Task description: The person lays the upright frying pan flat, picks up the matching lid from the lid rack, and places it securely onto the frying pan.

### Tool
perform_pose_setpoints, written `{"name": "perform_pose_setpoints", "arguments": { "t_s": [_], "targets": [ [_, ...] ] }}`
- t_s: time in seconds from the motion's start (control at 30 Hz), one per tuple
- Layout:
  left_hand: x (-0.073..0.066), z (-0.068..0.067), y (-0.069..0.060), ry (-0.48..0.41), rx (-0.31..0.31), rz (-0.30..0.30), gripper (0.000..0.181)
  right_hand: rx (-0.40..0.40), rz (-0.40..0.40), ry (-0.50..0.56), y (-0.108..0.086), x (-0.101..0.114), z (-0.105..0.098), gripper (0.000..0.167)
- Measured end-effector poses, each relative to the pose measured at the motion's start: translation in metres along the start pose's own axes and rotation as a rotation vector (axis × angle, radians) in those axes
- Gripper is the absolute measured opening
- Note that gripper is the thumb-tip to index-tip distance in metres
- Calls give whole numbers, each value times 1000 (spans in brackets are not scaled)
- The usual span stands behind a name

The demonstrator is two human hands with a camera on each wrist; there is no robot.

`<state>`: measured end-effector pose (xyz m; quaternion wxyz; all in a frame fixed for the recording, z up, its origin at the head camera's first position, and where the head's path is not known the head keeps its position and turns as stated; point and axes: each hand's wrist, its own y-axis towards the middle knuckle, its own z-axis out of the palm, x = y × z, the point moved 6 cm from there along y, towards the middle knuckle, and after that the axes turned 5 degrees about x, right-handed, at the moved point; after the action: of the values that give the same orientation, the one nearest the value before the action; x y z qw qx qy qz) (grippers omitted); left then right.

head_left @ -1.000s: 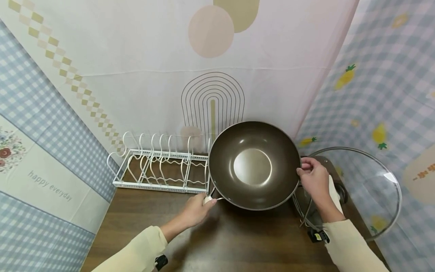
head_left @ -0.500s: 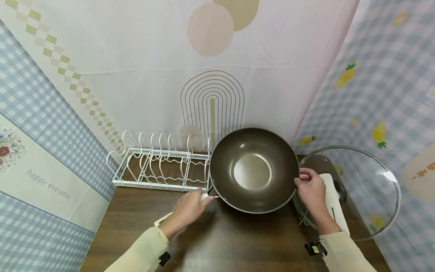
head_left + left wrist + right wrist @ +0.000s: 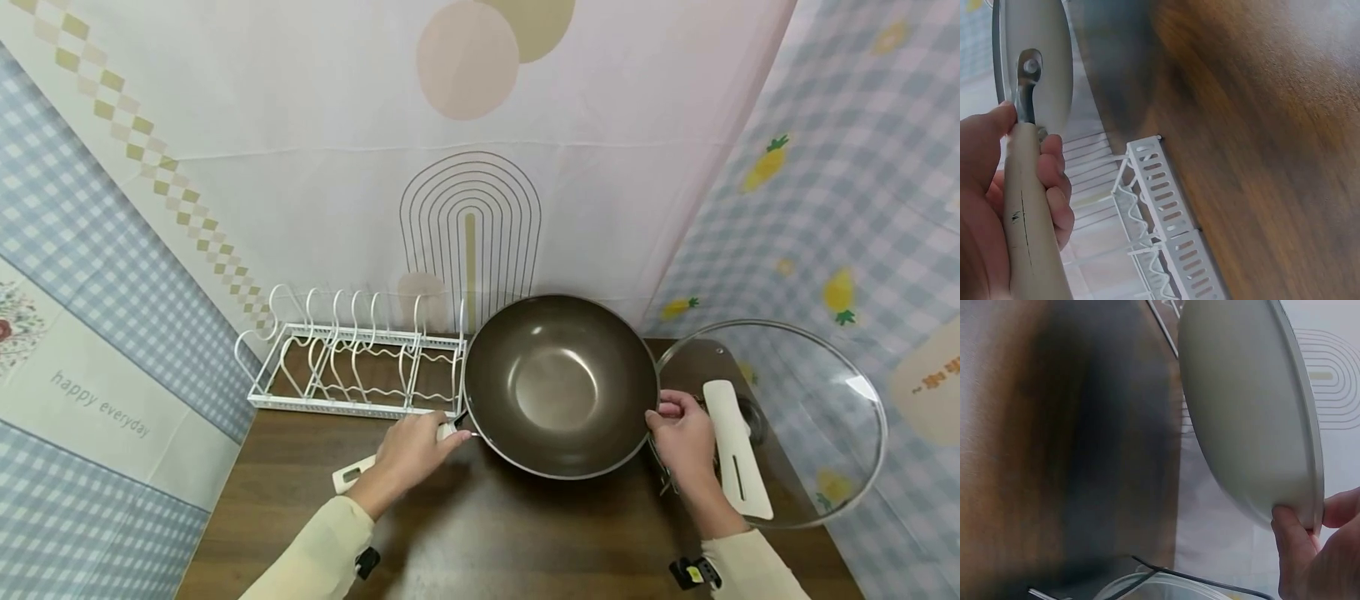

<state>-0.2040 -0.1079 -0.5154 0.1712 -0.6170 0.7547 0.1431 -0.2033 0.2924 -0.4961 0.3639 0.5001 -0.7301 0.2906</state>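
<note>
A wok with a dark brown inside (image 3: 558,387) and a pale outside (image 3: 1244,394) is held above the table by both hands. My left hand (image 3: 411,450) grips its cream handle (image 3: 1027,212), fingers wrapped round it in the left wrist view. On the opposite side, my right hand (image 3: 684,433) pinches the wok's rim between thumb and fingers, as the right wrist view also shows (image 3: 1319,540). The end of the handle (image 3: 351,475) sticks out beyond my left hand; the middle of it is hidden by that hand.
Left of the wok, a white wire rack (image 3: 322,407) with several upright loops stands against the back curtain (image 3: 300,208). At the right, a large glass lid (image 3: 883,425) with a cream upright handle (image 3: 731,442) overlaps a brown flat object (image 3: 693,362). A dark cable (image 3: 1197,576) runs beneath the right hand.
The wok has come down slightly in the head view, towards the table's front, with both hands still holding it. More of the lid's handle and the wok handle's end shows.
</note>
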Motion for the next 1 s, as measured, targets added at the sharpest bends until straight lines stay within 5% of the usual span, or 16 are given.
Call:
{"name": "perform_pose_setpoints", "arguments": {
  "t_s": [0.37,1.0],
  "targets": [
    [3,2,-1,47,-133,144,37,-3,75,72,-9,-16,10,35],
    [9,5,-7,208,-192,340,41,-28,99,151,-24,-44,32,35]
  ]
}}
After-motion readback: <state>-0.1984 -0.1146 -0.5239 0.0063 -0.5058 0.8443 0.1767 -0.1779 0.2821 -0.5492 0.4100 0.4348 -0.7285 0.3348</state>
